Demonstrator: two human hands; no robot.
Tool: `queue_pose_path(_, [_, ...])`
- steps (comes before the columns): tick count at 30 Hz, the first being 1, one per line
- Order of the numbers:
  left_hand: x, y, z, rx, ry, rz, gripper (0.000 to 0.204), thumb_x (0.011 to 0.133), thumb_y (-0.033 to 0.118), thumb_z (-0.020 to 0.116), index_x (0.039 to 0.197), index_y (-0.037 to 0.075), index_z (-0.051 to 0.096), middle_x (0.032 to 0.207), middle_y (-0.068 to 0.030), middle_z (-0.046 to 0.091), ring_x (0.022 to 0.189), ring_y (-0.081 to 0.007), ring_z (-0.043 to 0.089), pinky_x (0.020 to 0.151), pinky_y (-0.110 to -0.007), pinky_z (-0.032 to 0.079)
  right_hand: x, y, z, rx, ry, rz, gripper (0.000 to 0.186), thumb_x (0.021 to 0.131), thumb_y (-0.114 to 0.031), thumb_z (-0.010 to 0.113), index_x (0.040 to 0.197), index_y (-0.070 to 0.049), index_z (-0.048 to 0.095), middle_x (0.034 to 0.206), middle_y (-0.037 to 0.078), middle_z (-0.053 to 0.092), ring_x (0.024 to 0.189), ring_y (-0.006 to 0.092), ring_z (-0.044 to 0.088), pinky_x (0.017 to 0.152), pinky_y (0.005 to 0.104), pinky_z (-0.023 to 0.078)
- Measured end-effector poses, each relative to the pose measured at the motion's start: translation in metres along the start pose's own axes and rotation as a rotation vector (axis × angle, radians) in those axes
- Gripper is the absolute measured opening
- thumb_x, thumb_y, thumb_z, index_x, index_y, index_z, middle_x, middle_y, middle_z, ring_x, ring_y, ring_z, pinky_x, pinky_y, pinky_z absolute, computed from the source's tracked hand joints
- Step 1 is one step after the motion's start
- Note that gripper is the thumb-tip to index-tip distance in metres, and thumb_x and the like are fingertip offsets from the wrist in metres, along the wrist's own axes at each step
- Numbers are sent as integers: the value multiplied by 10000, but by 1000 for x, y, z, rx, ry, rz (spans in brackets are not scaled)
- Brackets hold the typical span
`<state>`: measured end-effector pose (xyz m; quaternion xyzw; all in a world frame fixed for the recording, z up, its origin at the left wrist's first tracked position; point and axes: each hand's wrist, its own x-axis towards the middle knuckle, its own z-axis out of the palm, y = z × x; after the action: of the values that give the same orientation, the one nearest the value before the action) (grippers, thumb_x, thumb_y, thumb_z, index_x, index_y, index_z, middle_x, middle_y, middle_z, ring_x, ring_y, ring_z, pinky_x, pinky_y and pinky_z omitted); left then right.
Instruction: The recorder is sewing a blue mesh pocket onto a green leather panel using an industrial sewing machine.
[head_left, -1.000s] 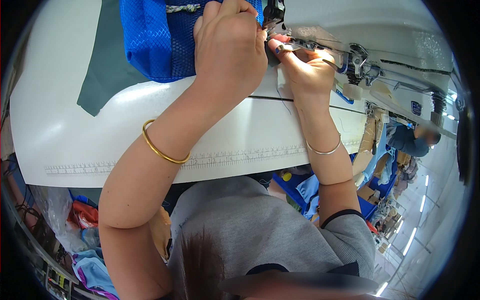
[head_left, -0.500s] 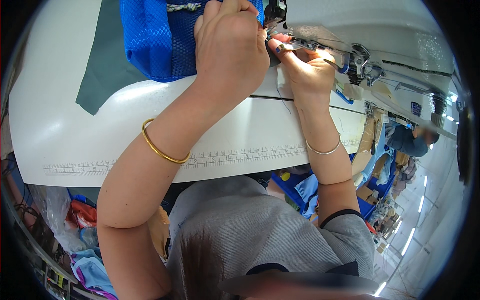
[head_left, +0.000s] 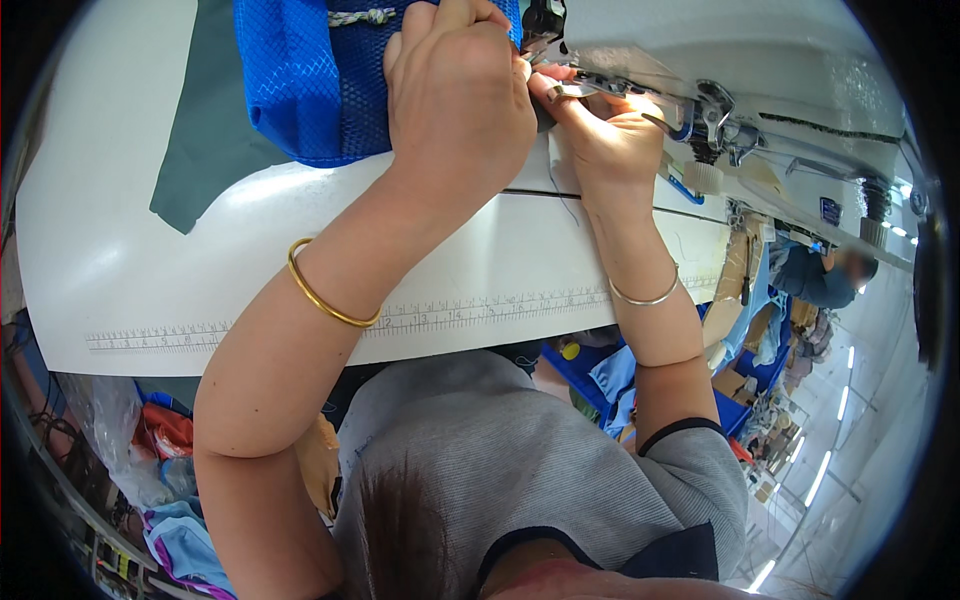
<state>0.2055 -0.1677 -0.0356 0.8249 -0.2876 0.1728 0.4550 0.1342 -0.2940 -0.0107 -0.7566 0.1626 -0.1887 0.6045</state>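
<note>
If the blue bag slips, the left hand or right hand might bump the sewing machine, so close by. Both have bent fingers; I can't tell what they grip.

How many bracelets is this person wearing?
2: a gold-coloured bangle on the left forearm, and a thin silver-coloured bracelet on the right forearm.

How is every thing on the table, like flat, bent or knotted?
Left hand: fingers bent, over blue mesh fabric.
Right hand: bent, beside the machine's metal parts.
Blue mesh fabric: partly covering the green cloth.
Green cloth: flat.
Cord: knotted.
Gold bangle: worn, left arm.
Silver bangle: worn, right arm.
Machine: running or stopped, can't tell.
</note>
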Motion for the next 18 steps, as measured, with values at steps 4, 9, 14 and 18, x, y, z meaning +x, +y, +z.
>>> queue_pose_path(4, [0, 1, 0, -10, 10, 6, 42, 820, 38, 726, 854, 18, 713, 1063, -72, 685, 929, -308, 581, 832, -417, 461, 1, 3, -1, 27, 11, 0, 49, 880, 9, 757, 908, 44, 776, 838, -6, 718, 755, 42, 591, 706, 193, 470])
queue_pose_path(9, [0, 2, 1, 3, 9, 3, 48, 832, 46, 715, 870, 17, 714, 1056, -73, 685, 918, -307, 578, 830, -414, 460, 2, 5, -4, 3, 9, -32, 51, 877, 0, 763, 910, 35, 781, 827, -25, 711, 737, 27, 566, 679, 190, 452])
queue_pose_path(14, [-1, 2, 1, -7, 22, 9, 55, 841, 52, 704, 882, 17, 718, 1041, -73, 685, 913, -304, 577, 828, -414, 458, 1, -2, -4, -168, 1, 8, 63, 872, -12, 772, 914, 34, 781, 831, -25, 716, 734, 27, 573, 681, 187, 456])
queue_pose_path(18, [0, 3, 1, 1, 26, 21, 53, 849, 47, 700, 889, 16, 717, 1036, -73, 684, 913, -302, 576, 828, -416, 458, 0, 1, -2, -82, 8, -1, 61, 873, -9, 768, 912, 37, 780, 828, -23, 720, 732, 27, 573, 680, 187, 458])
